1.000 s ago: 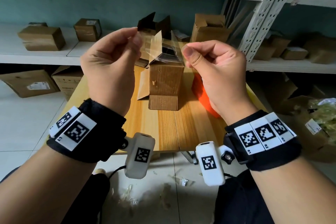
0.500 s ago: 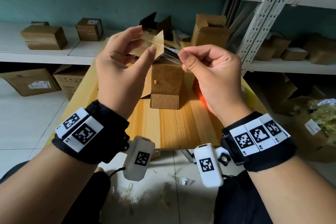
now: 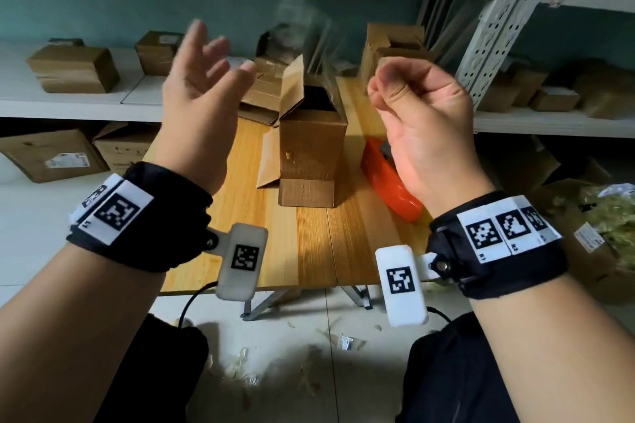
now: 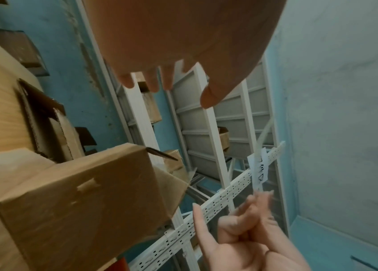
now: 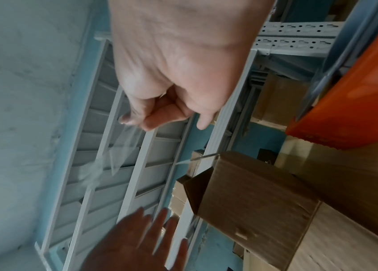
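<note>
With left hand [image 3: 202, 93] spread, right hand [image 3: 422, 120] pinches clear tape [image 5: 123, 144] stuck to the box [image 3: 311, 137] — wrist half-hiding an orange dispenser [image 3: 395, 196].

No wording reads clearly. Black-and-white square code markers sit on the wristbands [image 3: 137, 227] behind the left hand [image 3: 202, 113] and right hand [image 3: 429, 127], and one on each white wrist camera housing [image 3: 242, 259]. A paper tag [image 4: 258, 169] on the perforated shelf upright [image 4: 218, 198] bears handwritten marks, illegible. A shipping label [image 3: 67, 160] on a floor carton [image 3: 31, 154] is too small to read.

Brown box [image 3: 311, 134]; orange dispenser [image 3: 385, 182] (clear tape [image 5: 125, 143])
</note>
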A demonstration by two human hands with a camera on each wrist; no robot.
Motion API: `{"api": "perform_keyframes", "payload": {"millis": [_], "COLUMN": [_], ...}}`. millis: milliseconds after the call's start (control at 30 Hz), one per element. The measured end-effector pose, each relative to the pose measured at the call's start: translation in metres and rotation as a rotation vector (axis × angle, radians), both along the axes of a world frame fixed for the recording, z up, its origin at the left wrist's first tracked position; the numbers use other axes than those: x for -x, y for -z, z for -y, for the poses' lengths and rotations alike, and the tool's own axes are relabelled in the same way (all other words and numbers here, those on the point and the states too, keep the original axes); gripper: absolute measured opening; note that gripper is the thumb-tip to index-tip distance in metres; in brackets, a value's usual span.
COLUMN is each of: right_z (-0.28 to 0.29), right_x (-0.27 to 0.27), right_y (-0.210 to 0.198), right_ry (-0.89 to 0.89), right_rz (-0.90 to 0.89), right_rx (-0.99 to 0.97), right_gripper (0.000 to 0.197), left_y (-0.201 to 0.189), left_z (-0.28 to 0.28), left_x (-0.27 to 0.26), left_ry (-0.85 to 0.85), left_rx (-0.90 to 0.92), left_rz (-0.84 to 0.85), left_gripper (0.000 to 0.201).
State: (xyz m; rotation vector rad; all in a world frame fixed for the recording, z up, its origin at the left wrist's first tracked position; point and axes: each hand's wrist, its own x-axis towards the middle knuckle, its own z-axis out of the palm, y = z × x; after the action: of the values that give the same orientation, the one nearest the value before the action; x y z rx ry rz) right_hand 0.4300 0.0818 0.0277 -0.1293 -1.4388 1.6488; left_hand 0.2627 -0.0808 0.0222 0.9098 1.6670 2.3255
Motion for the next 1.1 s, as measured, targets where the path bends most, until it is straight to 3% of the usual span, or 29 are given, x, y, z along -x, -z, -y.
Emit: {"api": "perform_keyframes", "payload": {"millis": [133, 233, 367, 533, 700, 867, 1000, 1100], "right_z": [-0.004, -0.007, -0.007, 0.003, 0.007, 0.025, 0.035, 0.030], "right_x": [0.006, 0.016, 0.029, 0.036, 0.031, 0.017, 0.009, 0.002], "right_y": [0.001, 0.006, 0.014, 0.021, 0.015, 0.009, 0.012, 0.012], "right_ry": [-0.113, -0.136, -0.062, -0.031, -0.071, -0.242, -0.342, -0.376], "right_rz": [-0.038, -0.013, 0.093, 0.195, 0.151, 0.130, 0.203, 0.292], "right_rx": [0.196, 0.291, 0.332, 0.307, 0.455, 0.575, 0.587, 0.587], "right_gripper": [0.006, 0.014, 0.015, 0.011, 0.010, 0.006, 0.015, 0.009], "left_y": [0.010, 0.019, 0.022, 0.026, 0.021, 0.018, 0.020, 0.022], "left_z": [-0.015, -0.022, -0.025, -0.030, -0.022, -0.010, -0.004, -0.002], "left_x": [-0.008, -0.011, -0.013, -0.017, -0.019, -0.022, -0.014, -0.008], "left_ry": [0.021, 0.026, -0.013, 0.031, -0.007, -0.090, -0.090, -0.025], "left_rx": [0.410, 0.645, 0.738, 0.751, 0.654, 0.645, 0.659, 0.662], "left_rz": [-0.160, -0.458, -0.694, -0.586, -0.567, -0.567, -0.575, -0.495], "left_gripper": [0.040, 0.039, 0.037, 0.056, 0.074, 0.068, 0.040, 0.034]}}
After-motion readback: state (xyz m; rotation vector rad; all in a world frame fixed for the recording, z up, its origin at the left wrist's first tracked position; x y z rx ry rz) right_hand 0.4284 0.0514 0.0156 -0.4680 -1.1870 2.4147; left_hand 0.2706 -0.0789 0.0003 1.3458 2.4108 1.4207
